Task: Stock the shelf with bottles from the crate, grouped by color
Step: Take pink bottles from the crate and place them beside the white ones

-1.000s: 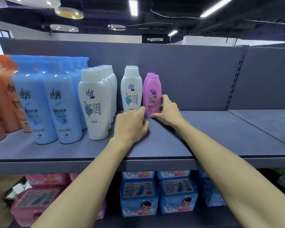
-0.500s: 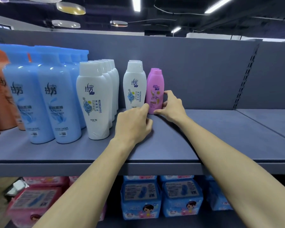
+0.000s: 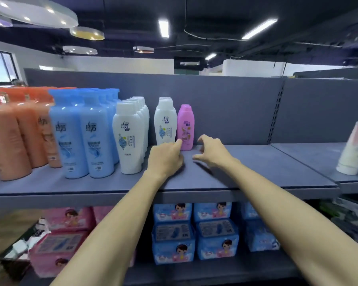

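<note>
A: Pink bottle (image 3: pixel 185 127): where is it standing?
B: Upright on the grey shelf (image 3: pixel 256 168), just right of the white bottles (image 3: pixel 165 122).
A: And the hands?
B: The left hand (image 3: pixel 166 158) is touching its base with one extended fingertip; the right hand (image 3: pixel 212 151) is hovering beside it, fingers loosely curled, gripping nothing.

pink bottle (image 3: pixel 186 127): glossy smooth plastic | white bottles (image 3: pixel 129 137): glossy plastic | shelf (image 3: pixel 246 168): matt grey | packs (image 3: pixel 194 232): shiny plastic film
</note>
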`<state>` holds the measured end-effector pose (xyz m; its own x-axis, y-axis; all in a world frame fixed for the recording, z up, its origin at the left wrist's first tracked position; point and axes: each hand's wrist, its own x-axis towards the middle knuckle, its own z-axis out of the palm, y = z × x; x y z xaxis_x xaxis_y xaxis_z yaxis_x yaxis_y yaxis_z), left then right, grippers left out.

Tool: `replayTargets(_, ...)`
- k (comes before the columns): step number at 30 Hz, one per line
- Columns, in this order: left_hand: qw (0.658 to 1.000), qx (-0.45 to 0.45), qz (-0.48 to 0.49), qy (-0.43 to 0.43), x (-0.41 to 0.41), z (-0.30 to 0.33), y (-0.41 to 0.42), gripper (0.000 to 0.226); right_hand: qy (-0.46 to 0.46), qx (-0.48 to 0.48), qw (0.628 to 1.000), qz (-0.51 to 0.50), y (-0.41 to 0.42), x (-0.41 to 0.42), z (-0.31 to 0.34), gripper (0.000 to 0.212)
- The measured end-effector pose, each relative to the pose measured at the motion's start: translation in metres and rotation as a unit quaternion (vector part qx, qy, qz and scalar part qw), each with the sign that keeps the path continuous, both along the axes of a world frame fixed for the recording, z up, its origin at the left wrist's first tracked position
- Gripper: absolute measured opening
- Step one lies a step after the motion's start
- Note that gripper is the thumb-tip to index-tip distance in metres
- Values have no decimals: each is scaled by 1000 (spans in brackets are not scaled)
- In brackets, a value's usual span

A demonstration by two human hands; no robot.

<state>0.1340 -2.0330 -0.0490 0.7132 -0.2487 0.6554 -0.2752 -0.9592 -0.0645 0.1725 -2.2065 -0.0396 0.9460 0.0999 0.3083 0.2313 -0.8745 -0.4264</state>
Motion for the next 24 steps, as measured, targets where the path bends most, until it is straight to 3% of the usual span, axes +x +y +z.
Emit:
replayTargets(4, 997, 71, -16, -9, -23, 5, 0, 12, -28, -20, 999, 2, -5, -41, 18, 50)
replayTargets(9, 994, 12, -91, -53, -70, 2, 12, 11, -62, -59, 996, 19, 0, -105, 13, 44)
replayTargets(13, 980, 55, -154, -118, -104, -18, 27, 22, -102, -110, 987, 58, 8, -165, -9, 37)
replayTargets(19, 983, 45, -153, -89, -137, -41, 37, 16, -124, -118, 983, 59, 14, -207, -23, 37)
replayTargets(24, 988, 39, -149, -23, -164, -88, 49, 18, -66, -129, 988, 59, 15, -229, -74, 38)
